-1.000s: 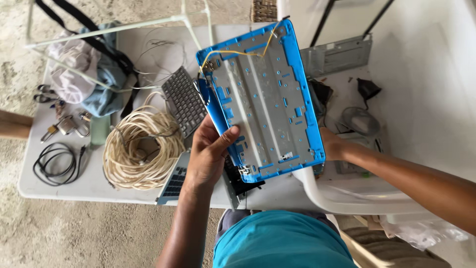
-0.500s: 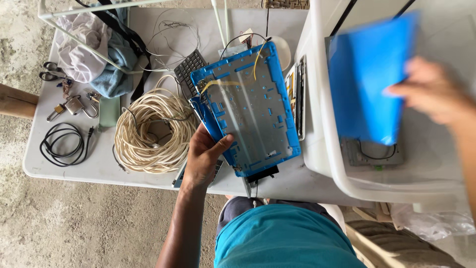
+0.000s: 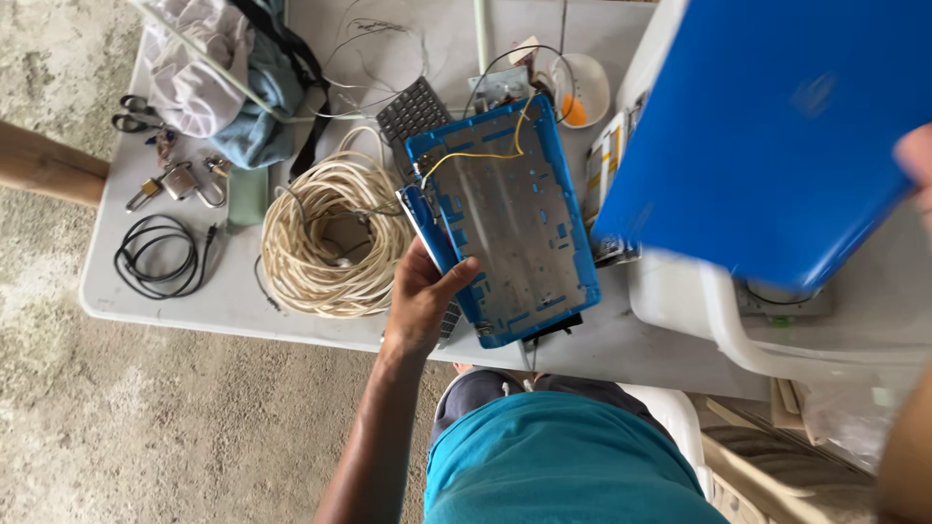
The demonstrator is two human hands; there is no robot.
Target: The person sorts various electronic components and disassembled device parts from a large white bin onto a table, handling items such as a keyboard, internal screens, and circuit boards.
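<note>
My left hand (image 3: 424, 296) grips the lower left edge of a blue plastic laptop frame (image 3: 507, 215) with a grey metal inner plate and a yellow wire across its top. The frame is held tilted above the white table (image 3: 194, 315). My right hand (image 3: 915, 165) shows only at the right edge, holding a large plain blue cover panel (image 3: 777, 136) close to the camera, blurred. The panel hides much of the white plastic tub (image 3: 718, 320) below it.
A coil of cream cable (image 3: 330, 238) lies left of the frame, a dark keyboard (image 3: 413, 112) behind it. Black cable (image 3: 160, 257), padlocks (image 3: 175, 182), scissors (image 3: 136, 112), a cloth bag (image 3: 233, 78) and a white bowl (image 3: 582, 87) lie on the table.
My right hand has left the frame, picked a blue cover panel out of the tub and raised it toward the camera. My left hand keeps the frame, now lower.
</note>
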